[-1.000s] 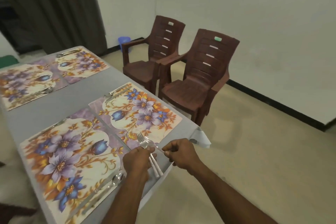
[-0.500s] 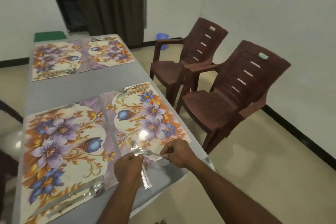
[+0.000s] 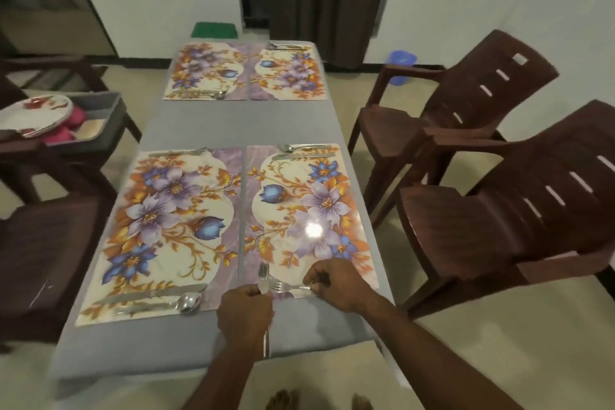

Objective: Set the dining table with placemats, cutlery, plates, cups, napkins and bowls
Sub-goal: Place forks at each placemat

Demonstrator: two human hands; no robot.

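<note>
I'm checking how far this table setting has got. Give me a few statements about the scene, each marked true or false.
1. The right hand pinches a fork over the near right placemat. True.
2. Plates sit on all four placemats. False: the plates are stacked on a side chair to the left.
3. The near left placemat has a knife and spoon at its near edge. True.
4. The left hand is empty. False: it holds cutlery, a fork showing above it.
</note>
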